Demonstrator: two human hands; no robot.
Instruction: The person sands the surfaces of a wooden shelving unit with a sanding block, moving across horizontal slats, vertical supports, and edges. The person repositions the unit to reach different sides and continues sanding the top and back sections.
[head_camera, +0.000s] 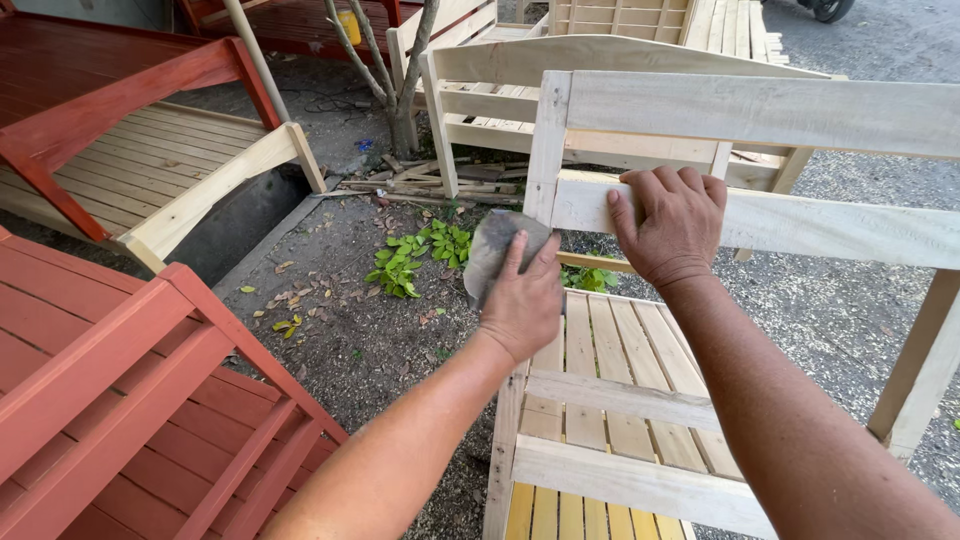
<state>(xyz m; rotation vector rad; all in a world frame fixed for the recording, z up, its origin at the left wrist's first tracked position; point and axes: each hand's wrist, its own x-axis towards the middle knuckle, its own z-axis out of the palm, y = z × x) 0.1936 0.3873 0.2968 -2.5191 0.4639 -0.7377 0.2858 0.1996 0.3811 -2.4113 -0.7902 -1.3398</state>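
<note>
An unpainted wooden bench frame (760, 112) stands in front of me, with a slatted seat (620, 360) below its back rails. My left hand (522, 296) holds a grey sheet of sandpaper (492, 250) against the left upright post (548, 150) of the frame. My right hand (672, 222) rests palm down on the lower back rail (840, 228), fingers curled over its top edge, just right of that post.
Red-painted slatted furniture (120, 400) fills the lower left, and a red and bare wood bench (150, 150) lies at the upper left. More unpainted frames (560, 60) stand behind. Dirt ground with leaves, a small green plant (420, 255) and a thin tree trunk (400, 90) lie between.
</note>
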